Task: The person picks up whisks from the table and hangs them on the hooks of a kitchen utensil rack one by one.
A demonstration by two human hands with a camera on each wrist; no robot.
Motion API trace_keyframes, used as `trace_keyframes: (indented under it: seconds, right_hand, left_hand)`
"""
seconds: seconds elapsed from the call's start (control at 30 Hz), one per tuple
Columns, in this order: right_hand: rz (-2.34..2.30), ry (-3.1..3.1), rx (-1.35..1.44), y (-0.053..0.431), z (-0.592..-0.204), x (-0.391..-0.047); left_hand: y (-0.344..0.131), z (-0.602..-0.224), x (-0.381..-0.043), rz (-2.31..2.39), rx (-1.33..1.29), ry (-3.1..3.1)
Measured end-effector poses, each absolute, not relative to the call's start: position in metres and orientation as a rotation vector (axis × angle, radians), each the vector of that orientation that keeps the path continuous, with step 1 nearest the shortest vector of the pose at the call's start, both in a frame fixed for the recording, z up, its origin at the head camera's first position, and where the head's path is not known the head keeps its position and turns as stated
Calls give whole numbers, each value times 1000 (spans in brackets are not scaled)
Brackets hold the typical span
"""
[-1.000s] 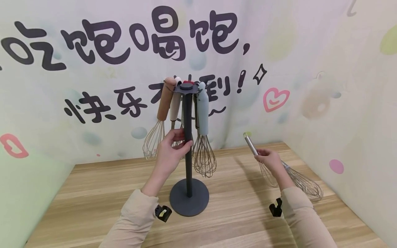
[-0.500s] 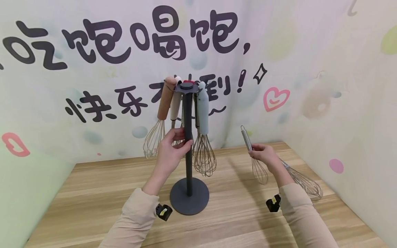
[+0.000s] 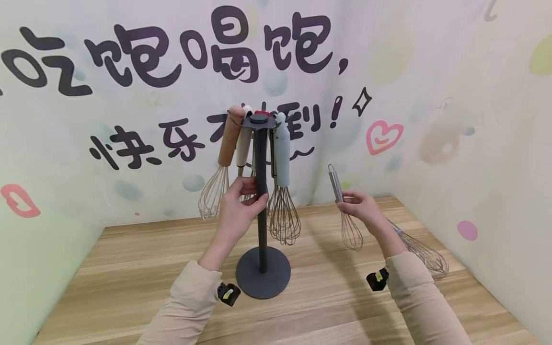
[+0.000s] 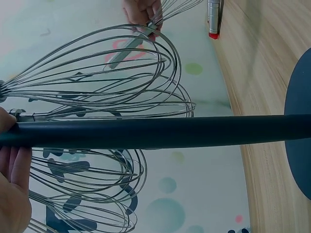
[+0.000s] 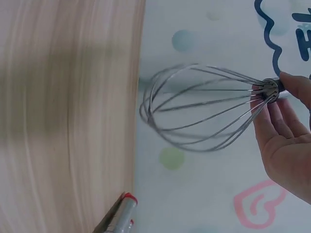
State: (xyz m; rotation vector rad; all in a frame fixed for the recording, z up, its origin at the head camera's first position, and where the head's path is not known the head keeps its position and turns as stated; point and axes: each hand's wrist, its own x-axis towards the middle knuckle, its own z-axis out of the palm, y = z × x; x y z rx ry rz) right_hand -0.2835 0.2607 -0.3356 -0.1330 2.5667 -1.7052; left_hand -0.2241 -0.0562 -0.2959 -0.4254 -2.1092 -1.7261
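My left hand grips the black post of an upright stand with a round base. From the stand's top hang several whisks, among them a brown-handled whisk on the left and a light-blue-handled whisk on the right. Over the table to the right, my right hand pinches a small metal whisk at the lower end of its handle. That whisk is nearly upright, loop end up and wires down. In the right wrist view its wire head stands apart from everything else.
Another metal whisk lies on the wooden table at the right, partly hidden behind my right arm. A red-ended silver handle shows in the right wrist view. Printed walls close off the back and sides.
My right hand has moved left and slightly up with the small metal whisk, which has swung more upright. My left hand keeps its place on the post.
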Motion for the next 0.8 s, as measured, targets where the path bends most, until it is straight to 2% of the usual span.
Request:
trace_keyframes:
  seconds: [0.8]
  right_hand:
    - [-1947, 2471, -236, 227, -295, -267]
  left_hand:
    - [-54, -294, -223, -1678, -438, -2084]
